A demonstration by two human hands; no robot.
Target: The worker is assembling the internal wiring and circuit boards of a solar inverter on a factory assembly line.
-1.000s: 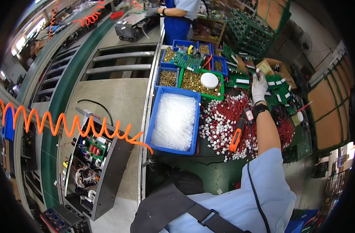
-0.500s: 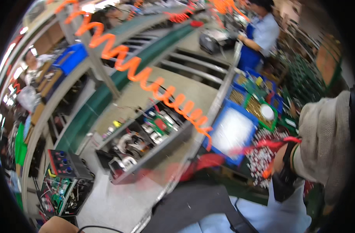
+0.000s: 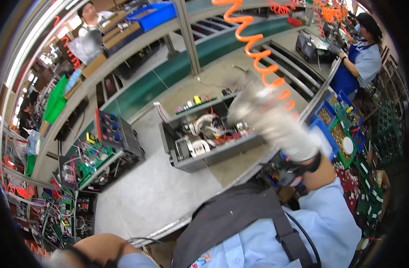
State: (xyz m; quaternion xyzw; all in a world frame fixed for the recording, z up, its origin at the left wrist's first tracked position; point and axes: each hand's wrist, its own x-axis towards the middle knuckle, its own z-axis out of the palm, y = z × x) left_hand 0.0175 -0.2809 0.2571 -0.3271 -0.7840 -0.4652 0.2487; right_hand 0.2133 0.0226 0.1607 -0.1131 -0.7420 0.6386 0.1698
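In a pale knit glove, my right hand is over the right end of an open grey metal chassis. Motion smears its fingers, so neither their pose nor anything in them can be made out. Inside the chassis sit a white coil-like part, wires and other components; the hand covers its right part. A bit of my left hand shows at the lower left edge, below the bent forearm, its fingers hidden. An orange coiled hose hangs down behind the right hand.
A second unit with a knobbed panel and green circuit boards stands left of the chassis. Blue bins of small parts lie at the right, near a co-worker. Rollers and a green belt run behind.
My right hand has moved left from the far right to over the chassis. The view has swung left, so the bench and chassis sit further right. A blurred red thing is out of sight.
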